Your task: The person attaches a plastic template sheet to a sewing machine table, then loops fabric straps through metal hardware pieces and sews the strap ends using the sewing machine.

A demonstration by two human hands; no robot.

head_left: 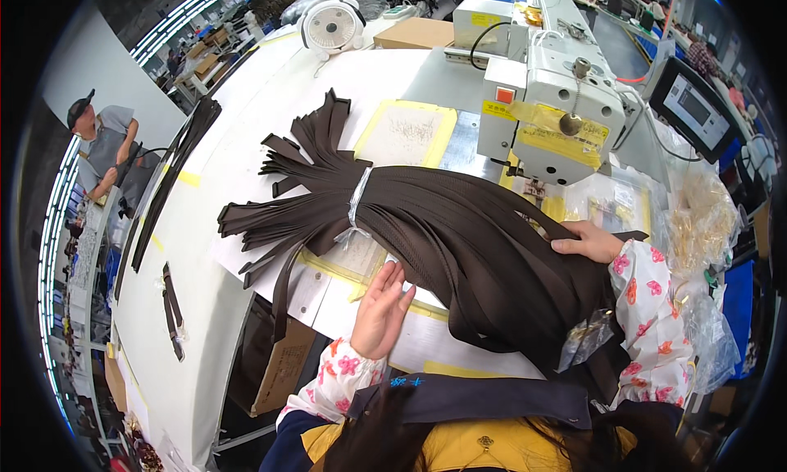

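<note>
The left hand point(380, 314) is spread beside a bundle of long dark-brown fabric strips point(471, 238); the right hand point(592, 243) is laid on it, grip unclear. Probably heavy and floppy, it is best held at its clear plastic tie point(356, 201), before a boxy white sewing machine point(570, 82).

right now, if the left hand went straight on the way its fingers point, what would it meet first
Most likely the near edge of the tied bundle of dark strips, just beyond the left hand's fingertips; depth is unclear, so they may already touch.
</note>
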